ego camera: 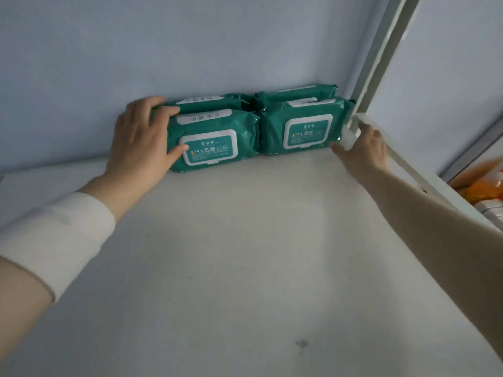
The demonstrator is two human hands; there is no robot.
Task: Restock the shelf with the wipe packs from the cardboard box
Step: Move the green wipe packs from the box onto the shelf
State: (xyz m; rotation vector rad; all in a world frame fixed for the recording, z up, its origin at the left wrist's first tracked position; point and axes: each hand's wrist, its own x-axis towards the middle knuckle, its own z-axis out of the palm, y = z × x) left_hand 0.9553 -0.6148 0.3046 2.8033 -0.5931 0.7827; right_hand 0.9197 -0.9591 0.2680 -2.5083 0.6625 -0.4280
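Four green wipe packs stand in the back right corner of the white shelf (pixel 245 254), two in front and two behind. My left hand (pixel 141 137) grips the left end of the front left pack (pixel 217 140), thumb on its face and fingers over its top edge. Behind it stands the back left pack (pixel 209 102). My right hand (pixel 362 151) reaches along the shelf's right side, its fingertips touching the lower right corner of the front right pack (pixel 304 126). The back right pack (pixel 296 92) shows above that one. The cardboard box is out of view.
A pale blue wall backs the shelf. A white upright post (pixel 381 63) and a side rail bound the shelf on the right, close to my right hand. Orange packages (pixel 487 183) lie beyond the rail at the far right. A small dark mark sits near the shelf's front.
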